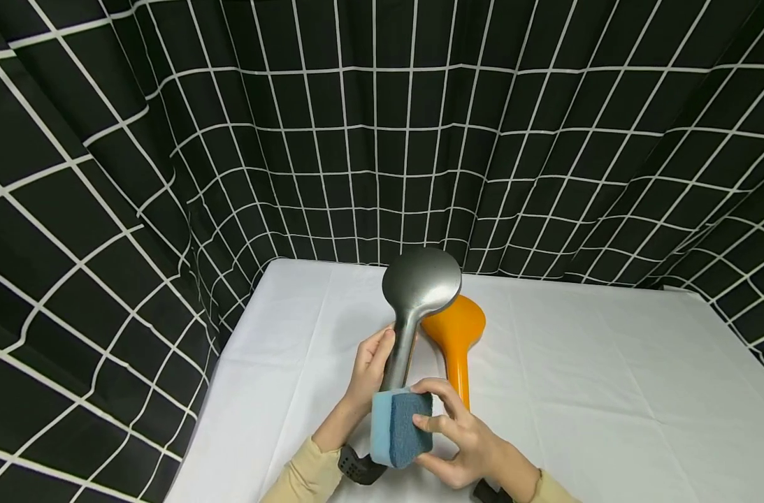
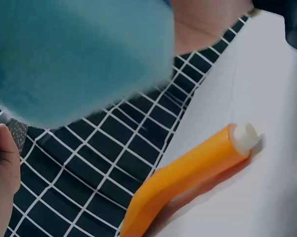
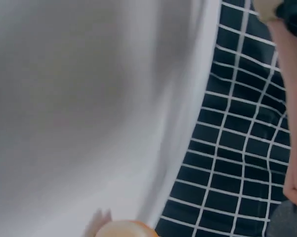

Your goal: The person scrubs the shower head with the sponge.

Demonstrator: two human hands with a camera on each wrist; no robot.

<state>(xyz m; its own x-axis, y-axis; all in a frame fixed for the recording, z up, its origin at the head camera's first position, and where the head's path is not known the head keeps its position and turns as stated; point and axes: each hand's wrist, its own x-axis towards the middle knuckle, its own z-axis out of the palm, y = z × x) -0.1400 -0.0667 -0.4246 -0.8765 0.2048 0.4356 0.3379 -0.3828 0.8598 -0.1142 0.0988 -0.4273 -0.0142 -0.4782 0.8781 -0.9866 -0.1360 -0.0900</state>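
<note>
A silver-grey shower head (image 1: 422,285) is held up over the table, its round head pointing away from the body. My left hand (image 1: 365,370) grips its handle, thumb along the near side. In my right hand (image 1: 462,439) a two-tone blue sponge (image 1: 410,429) is pinched between thumb and fingers, overlapping the handle's lower end. That end is hidden behind the sponge. In the left wrist view the sponge (image 2: 79,59) fills the upper left, with the speckled face of the grey head (image 2: 20,134) partly showing beside my left thumb.
An orange shower head (image 1: 458,332) lies on the white-covered table (image 1: 583,377), just right of the grey one. The left wrist view shows its white connector end (image 2: 245,138). A black curtain with white grid lines (image 1: 369,140) surrounds the table's back and sides.
</note>
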